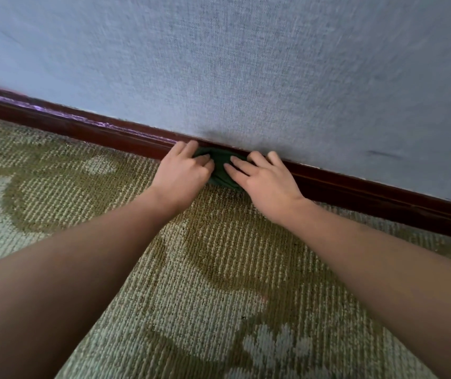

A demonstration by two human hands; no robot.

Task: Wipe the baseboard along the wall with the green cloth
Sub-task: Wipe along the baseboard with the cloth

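A dark green cloth (221,170) is bunched against the dark red-brown baseboard (87,127), which runs from upper left down to the right edge at the foot of the wall. My left hand (183,173) presses on the cloth's left side, fingers curled over it. My right hand (262,181) lies on its right side, fingers spread across the cloth and touching the baseboard. Most of the cloth is hidden under both hands.
A blue-grey textured wall (246,64) rises above the baseboard. Green and pale patterned carpet (191,269) covers the floor below. The baseboard's top edge shows a pale dusty sheen at the left (41,108).
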